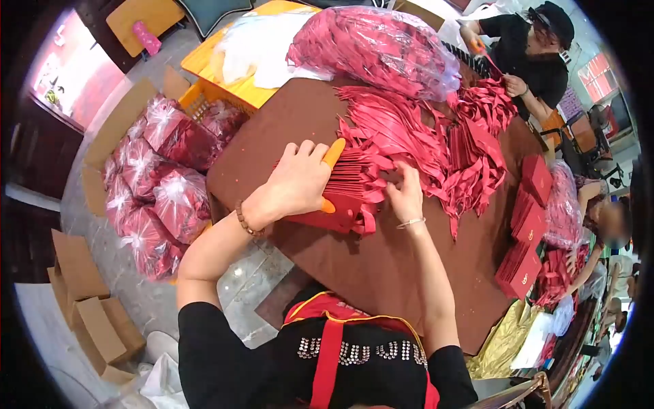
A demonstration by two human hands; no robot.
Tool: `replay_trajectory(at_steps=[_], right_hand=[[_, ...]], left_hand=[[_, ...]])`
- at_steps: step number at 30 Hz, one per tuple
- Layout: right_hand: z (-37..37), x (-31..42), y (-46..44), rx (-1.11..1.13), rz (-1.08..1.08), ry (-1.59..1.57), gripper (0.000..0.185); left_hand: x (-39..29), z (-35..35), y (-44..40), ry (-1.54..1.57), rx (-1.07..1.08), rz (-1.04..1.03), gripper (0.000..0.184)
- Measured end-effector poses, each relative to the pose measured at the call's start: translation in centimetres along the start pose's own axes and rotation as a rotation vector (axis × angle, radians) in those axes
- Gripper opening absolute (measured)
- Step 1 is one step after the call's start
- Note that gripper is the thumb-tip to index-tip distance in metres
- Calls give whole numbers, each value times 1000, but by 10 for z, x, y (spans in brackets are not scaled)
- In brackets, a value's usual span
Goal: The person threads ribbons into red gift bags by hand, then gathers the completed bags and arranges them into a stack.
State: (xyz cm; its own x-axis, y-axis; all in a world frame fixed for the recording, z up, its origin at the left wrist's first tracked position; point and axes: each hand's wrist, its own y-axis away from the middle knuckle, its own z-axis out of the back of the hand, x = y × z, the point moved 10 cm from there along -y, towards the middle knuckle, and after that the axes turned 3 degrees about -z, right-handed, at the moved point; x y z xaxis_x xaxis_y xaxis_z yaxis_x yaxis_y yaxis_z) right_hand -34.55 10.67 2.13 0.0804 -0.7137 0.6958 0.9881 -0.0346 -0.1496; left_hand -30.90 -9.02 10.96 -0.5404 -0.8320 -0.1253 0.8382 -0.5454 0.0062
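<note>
My left hand [300, 178], with orange finger covers on the thumb and index finger, spans the left end of a stack of red gift bags [355, 170] and grips it. The folded bags stand packed edge to edge, their ribbon handles pointing right. Beneath them, a flat red bag face [330, 217] shows near the brown table's [381, 266] front edge. My right hand [407, 194] is at the handle side of the stack, thumb and fingers apart; whether a fingertip touches a ribbon I cannot tell. Beyond it lies a large fanned heap of red bags [402, 129] with loose handles.
A big clear plastic sack of red bags [375, 51] lies at the back. Left of the table, a carton [102, 146] holds several plastic-wrapped bundles [180, 201]. Red stacks [521, 269] line the right side. A co-worker [538, 61] handles red ribbons at the far right.
</note>
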Motion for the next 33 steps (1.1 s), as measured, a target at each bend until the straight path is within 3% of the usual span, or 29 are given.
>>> replay_trajectory(at_steps=[4, 6, 8, 10, 11, 12, 13, 16, 17, 18, 19, 20, 21, 24, 26, 28, 30, 31, 33], right_hand=[[44, 51, -12, -231, 195, 208, 47], [48, 96, -16, -106, 350, -181, 55], [6, 106, -13, 234, 100, -987, 62], [-39, 76, -20, 283, -122, -1358, 62], [-94, -24, -16, 287, -122, -1354, 62], [-186, -45, -72, 390, 141, -1077, 65], [-161, -3, -67, 398, 146, -1076, 65], [-69, 112, 11, 471, -16, -1053, 65], [-77, 108, 12, 582, -14, -1197, 70], [-81, 100, 12, 697, -15, -1337, 80], [-72, 106, 16, 710, -15, -1336, 80], [-59, 117, 27, 705, 175, -931, 92], [-54, 127, 35, 676, 355, -521, 106], [-59, 122, 23, 606, 348, -463, 117], [-60, 128, 24, 626, 358, -515, 107], [-55, 139, 28, 574, 510, -255, 104], [-55, 139, 26, 569, 528, -289, 101], [-54, 141, 26, 555, 537, -289, 102], [-57, 139, 25, 555, 532, -325, 108]], left_hand=[[-2, 3, 0, 1, -29, -13, 109], [-3, 2, 0, -5, -32, -15, 110], [-2, 3, -1, -13, -43, -19, 111], [-1, 2, 0, 7, -70, -27, 113], [0, 0, 1, 10, -71, -24, 113], [-2, -3, 0, -1, -58, -75, 98], [-3, -4, -1, -13, -46, -121, 84], [-2, -1, 1, 14, -56, -99, 71], [-3, 2, 4, -14, -125, -122, 63], [-1, 3, 4, -16, -128, -107, 63], [1, -1, 1, -10, -52, -91, 80], [2, -5, -1, -1, 20, -76, 98], [4, -7, -2, 25, 80, -55, 102], [5, 5, 3, 77, -48, -129, 106], [21, 28, 14, 357, -96, -229, 107], [67, 48, 36, 593, -313, -156, 101], [128, 9, 64, 1519, -554, -13, 75], [151, 3, 74, 1415, -755, 50, 66], [166, -40, 67, 1532, -799, 140, 66]])
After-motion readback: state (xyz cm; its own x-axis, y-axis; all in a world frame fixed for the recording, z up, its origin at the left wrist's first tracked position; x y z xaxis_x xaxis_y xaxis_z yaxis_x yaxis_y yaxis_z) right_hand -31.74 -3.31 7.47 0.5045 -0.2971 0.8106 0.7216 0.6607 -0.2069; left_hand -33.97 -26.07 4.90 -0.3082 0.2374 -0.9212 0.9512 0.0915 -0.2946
